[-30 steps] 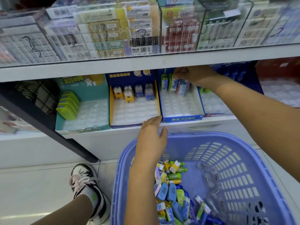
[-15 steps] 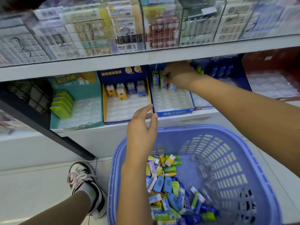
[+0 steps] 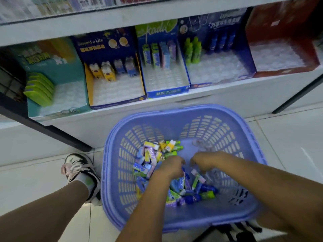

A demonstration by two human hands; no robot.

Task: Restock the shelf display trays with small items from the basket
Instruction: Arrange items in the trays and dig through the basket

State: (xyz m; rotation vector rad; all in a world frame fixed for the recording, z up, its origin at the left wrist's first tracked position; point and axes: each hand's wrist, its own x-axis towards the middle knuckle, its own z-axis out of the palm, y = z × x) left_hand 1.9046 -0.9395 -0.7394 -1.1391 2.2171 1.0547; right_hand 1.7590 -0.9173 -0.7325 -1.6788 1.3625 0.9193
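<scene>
A blue plastic basket (image 3: 174, 109) stands on the floor below the shelf, with several small colourful packets (image 3: 150, 158) piled in it. Both of my hands are down inside it. My left hand (image 3: 168, 169) lies on the pile with fingers curled down among the packets; what they hold is hidden. My right hand (image 3: 206, 159) hovers just to its right with loosely curled fingers and nothing visible in them. On the shelf above, the blue display tray (image 3: 166, 81) has a few packets standing at its back. The tray to its right (image 3: 218, 67) holds green and blue bottles.
A yellow-sided tray (image 3: 113, 91) with small figure-shaped items and a teal tray (image 3: 66, 95) with green pieces sit further left. A red tray (image 3: 279, 58) is at the far right. My shoe (image 3: 80, 170) rests left of the basket, near a black shelf bracket (image 3: 52, 131).
My right hand left the blue tray and came down into the basket. My left hand dropped from the basket's rim onto the pile. The view tilted downward.
</scene>
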